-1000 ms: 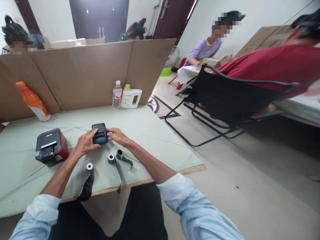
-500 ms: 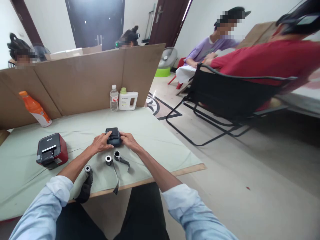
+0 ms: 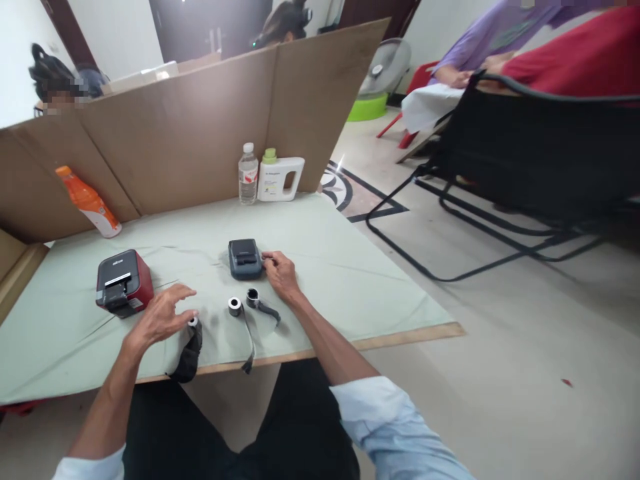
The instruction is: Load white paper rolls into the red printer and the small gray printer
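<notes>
- The right hand rests on the tabletop with its grip curled loosely, fingertips touching the right edge of the small dark printer; it is not clamped around the printer, only pressed against its side.
- The small dark printer lies flat on the green cover, lid closed, just left of the right hand and well above the front edge.
- The left hand hovers low with its grip apart — fingers spread, holding nothing — just beside the leftmost roll, whose dark ribbon trails over the front edge.
- Two more small rolls lie between the hands: the middle roll and the right roll, each with a dark strip trailing toward the person; the right roll sits just below the right hand's wrist.
- A red and black printer stands left of the left hand, apart from it.
- At the back, against the cardboard screen — an orange bottle, a clear water bottle and a white jug.
</notes>
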Demonstrator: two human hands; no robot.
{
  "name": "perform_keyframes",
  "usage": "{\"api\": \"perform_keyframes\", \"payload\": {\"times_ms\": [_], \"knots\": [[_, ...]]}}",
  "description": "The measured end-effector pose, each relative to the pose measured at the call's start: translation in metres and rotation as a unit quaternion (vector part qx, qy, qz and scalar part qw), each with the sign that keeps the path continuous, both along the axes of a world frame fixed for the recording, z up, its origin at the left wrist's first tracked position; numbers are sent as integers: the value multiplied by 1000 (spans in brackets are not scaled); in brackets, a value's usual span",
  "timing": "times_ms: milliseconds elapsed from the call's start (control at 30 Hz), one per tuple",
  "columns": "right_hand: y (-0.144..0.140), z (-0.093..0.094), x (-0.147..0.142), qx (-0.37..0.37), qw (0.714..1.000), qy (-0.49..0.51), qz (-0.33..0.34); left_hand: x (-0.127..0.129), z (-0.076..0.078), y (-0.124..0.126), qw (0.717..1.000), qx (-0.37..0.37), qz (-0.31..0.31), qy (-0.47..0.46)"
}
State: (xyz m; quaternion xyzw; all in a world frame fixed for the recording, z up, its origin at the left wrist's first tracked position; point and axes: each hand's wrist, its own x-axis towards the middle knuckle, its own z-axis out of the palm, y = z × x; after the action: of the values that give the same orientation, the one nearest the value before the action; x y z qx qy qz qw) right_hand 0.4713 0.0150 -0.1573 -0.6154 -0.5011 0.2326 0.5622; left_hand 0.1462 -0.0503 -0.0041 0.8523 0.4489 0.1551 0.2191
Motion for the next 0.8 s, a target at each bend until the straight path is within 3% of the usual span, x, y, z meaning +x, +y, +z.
{"api": "perform_keyframes", "payload": {"times_ms": [167,300,367,433,500,567,633,700,800], "knots": [[-2,-9,2,4,1000,3,-1,-21,-7,-42,984,133,106,-42],[-4,-14,1,4,1000,12,11,-59,4,-45,928,263,256,-63],[-5,-13,0,2,1000,18,11,-84,4,-37,897,278,333,-92],[-6,-8,0,7,1000,17,-3,-108,-1,-25,874,233,400,-148],[-8,3,1,31,999,-6,-35,-128,-11,-13,852,140,451,-228],[-11,23,-1,69,995,-41,-66,-140,-21,-5,836,42,461,-295],[-17,49,-13,106,990,-64,-63,-144,-28,0,834,-25,433,-341],[-22,77,-38,130,989,-63,12,-145,-33,2,838,-52,400,-367],[-27,110,-96,98,968,-38,228,-143,-35,0,847,-56,386,-361]]}}
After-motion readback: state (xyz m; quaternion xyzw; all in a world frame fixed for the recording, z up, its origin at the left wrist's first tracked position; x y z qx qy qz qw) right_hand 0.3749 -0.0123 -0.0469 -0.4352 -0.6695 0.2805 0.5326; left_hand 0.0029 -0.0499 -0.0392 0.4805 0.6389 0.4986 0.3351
